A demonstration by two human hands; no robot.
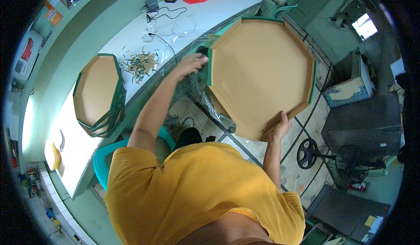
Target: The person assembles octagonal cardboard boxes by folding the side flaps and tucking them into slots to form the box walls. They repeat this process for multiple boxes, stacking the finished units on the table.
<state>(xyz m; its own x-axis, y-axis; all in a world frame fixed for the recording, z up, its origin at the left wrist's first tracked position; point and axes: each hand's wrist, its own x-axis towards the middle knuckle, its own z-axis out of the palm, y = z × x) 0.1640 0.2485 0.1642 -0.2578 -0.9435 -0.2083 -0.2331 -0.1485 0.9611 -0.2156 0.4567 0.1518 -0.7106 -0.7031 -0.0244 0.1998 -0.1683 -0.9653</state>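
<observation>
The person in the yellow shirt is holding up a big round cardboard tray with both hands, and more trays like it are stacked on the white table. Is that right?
Almost. The big cardboard tray is not round: the head view shows straight sides and corners, an octagon with a green rim. The rest holds: the left hand and the right hand grip its edges, and a stack of similar trays sits on the white table.

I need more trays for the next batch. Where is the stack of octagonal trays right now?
In the head view, the stack of trays sits on the white table at the person's left, beside the pile of small sticks.
</observation>
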